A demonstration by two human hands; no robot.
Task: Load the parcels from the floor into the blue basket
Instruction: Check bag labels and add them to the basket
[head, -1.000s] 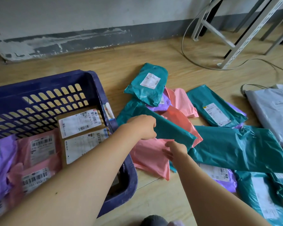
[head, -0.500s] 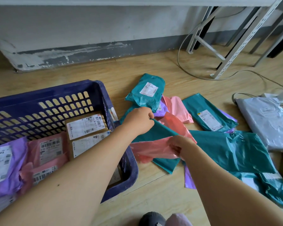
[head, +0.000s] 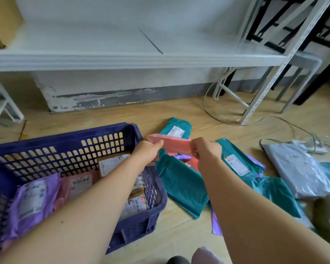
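Close in, under the left arm, the blue basket (head: 65,137) is seen to be partly filled: a purple parcel (head: 32,199), a labelled pink parcel (head: 78,184) and some brown boxes (head: 112,164) have been put inside already. They cannot all be counted, because part of the basket is covered by the left arm and part is cut off at the picture's edge. Below the hands a long teal parcel (head: 181,189) is left on the floor (head: 179,111), with purple parcels (head: 216,225) poking out from under it. A flat pink parcel (head: 176,144) is held up off the floor by both hands: one end is gripped by the left hand (head: 147,153) and the other end is pinched by the right hand (head: 208,151). It is held just beside the basket's far corner and has not been put in yet. To the right of the right hand more teal parcels (head: 274,195) and a grey bag (head: 301,168) are left lying, and a brown thing (head: 328,216) there is too blurred to be named. Past the hands a labelled teal parcel (head: 175,128) is left too. So a good part of the job seems to be done, but a fair pile is left, and what is buried under it cannot be seen.
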